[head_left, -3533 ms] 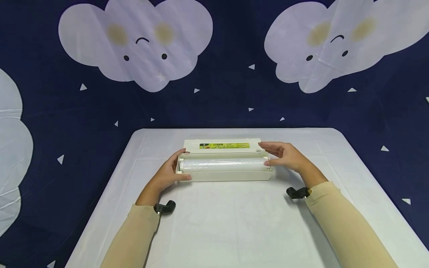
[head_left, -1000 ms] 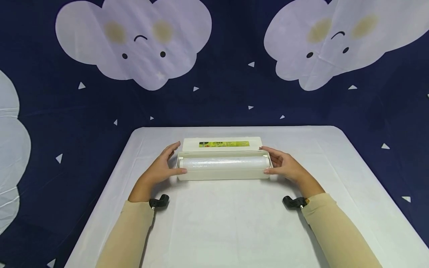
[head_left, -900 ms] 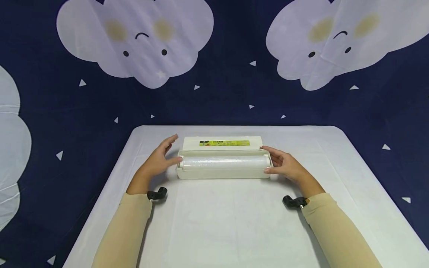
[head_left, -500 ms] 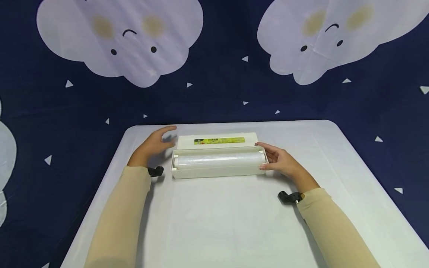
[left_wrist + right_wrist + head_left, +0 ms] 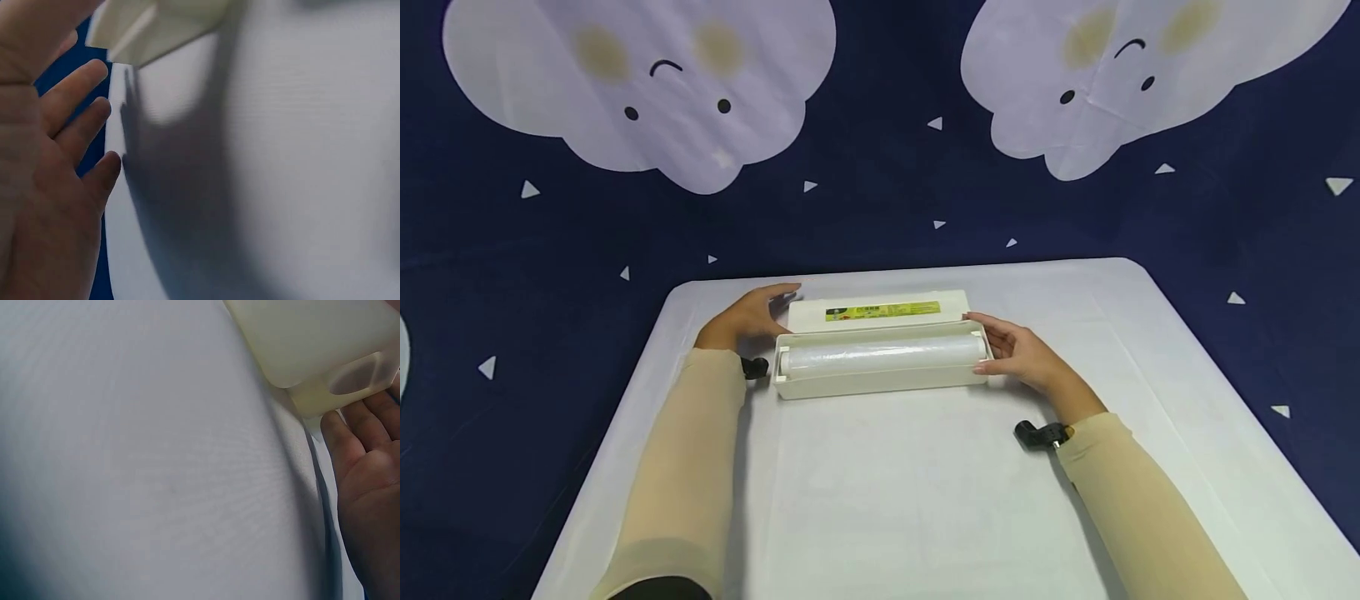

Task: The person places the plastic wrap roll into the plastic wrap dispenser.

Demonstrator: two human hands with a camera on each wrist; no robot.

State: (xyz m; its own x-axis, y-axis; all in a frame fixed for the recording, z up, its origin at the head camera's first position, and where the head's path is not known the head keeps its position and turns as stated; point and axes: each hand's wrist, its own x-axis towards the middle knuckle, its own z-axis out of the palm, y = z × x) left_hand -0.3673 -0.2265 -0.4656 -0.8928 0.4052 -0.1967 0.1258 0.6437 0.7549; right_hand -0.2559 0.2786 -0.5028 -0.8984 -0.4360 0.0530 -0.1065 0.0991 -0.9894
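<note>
My right hand [image 5: 1027, 358] grips the cling-film box [image 5: 880, 382] at 3 o'clock; my left hand [image 5: 747, 318], unclenched, perhaps touches its 10 o'clock corner.

A navy backdrop [image 5: 880, 167] spreads behind the white table [image 5: 880, 483] and along both its sides. Pale printed clouds [image 5: 662, 100] appear upside down above the table's far edge; small white triangles [image 5: 1236, 298] surround it.
</note>
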